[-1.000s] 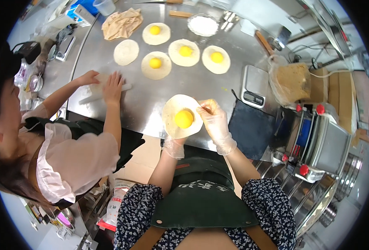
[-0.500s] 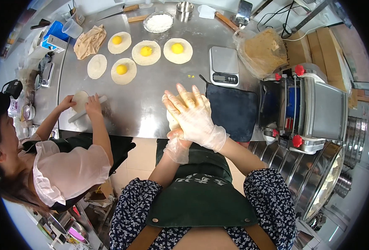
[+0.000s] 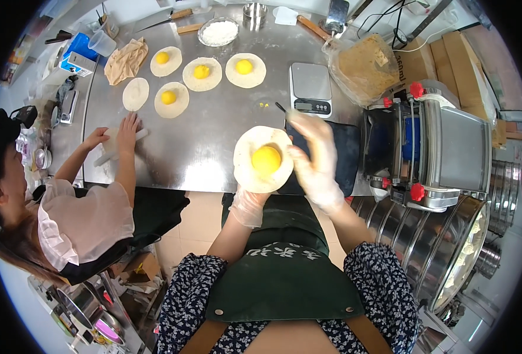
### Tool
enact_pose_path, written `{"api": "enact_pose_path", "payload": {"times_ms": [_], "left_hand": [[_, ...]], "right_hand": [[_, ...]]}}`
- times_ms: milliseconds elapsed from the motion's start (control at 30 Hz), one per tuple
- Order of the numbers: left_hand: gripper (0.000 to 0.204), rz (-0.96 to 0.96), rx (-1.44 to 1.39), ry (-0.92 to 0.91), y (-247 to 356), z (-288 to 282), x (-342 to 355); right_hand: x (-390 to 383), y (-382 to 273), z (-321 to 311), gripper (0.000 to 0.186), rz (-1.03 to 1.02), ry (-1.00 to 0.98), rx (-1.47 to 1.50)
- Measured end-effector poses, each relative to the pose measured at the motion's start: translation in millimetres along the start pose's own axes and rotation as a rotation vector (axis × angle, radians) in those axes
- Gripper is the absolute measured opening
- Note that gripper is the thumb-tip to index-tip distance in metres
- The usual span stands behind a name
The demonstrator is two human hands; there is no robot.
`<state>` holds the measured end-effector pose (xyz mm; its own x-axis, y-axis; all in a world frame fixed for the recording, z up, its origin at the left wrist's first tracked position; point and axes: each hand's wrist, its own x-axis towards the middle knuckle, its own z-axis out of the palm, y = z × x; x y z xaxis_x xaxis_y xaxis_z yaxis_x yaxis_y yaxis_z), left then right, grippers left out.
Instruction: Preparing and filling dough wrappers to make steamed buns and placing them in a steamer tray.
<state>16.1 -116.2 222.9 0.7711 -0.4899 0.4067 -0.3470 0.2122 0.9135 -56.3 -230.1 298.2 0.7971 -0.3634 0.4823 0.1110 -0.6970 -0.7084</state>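
Note:
My left hand [image 3: 248, 203], in a clear glove, holds a pale dough round [image 3: 248, 172] from beneath, its fingers mostly hidden. A yellow ball [image 3: 266, 159] sits at the round's middle. My gloved right hand [image 3: 319, 156] is open and motion-blurred at the right edge of the round, thumb close to the rim, above a dark cloth [image 3: 343, 171]. Beyond them on the steel table [image 3: 155, 147] lie several dough rounds [image 3: 235, 79] with yellow balls on top, and one plain round [image 3: 135, 94].
A co-worker [image 3: 84, 218] at the left rolls dough with a pale rolling pin [image 3: 140, 133]. At the back are a scale [image 3: 310, 82], a flour dish [image 3: 217, 34], crumpled cloth [image 3: 125, 62] and bagged dough [image 3: 364, 65]. A roller machine [image 3: 455, 159] stands right, above metal cylinders [image 3: 408, 248].
Half a second ago my right hand lay over the dough round; it has lifted off to the right, uncovering the yellow ball.

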Motion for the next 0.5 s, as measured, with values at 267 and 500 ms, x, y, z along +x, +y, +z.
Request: {"api": "enact_pose_path", "payload": {"times_ms": [267, 500], "left_hand": [[0.036, -0.883, -1.154, 0.398, 55, 13, 18], [0.038, -0.282, -0.325, 0.008, 32, 18, 3]], "right_hand": [[-78, 2, 7, 0.043, -0.007, 0.111, -0.079], [-69, -4, 7, 0.035, -0.016, 0.193, -0.061]]}}
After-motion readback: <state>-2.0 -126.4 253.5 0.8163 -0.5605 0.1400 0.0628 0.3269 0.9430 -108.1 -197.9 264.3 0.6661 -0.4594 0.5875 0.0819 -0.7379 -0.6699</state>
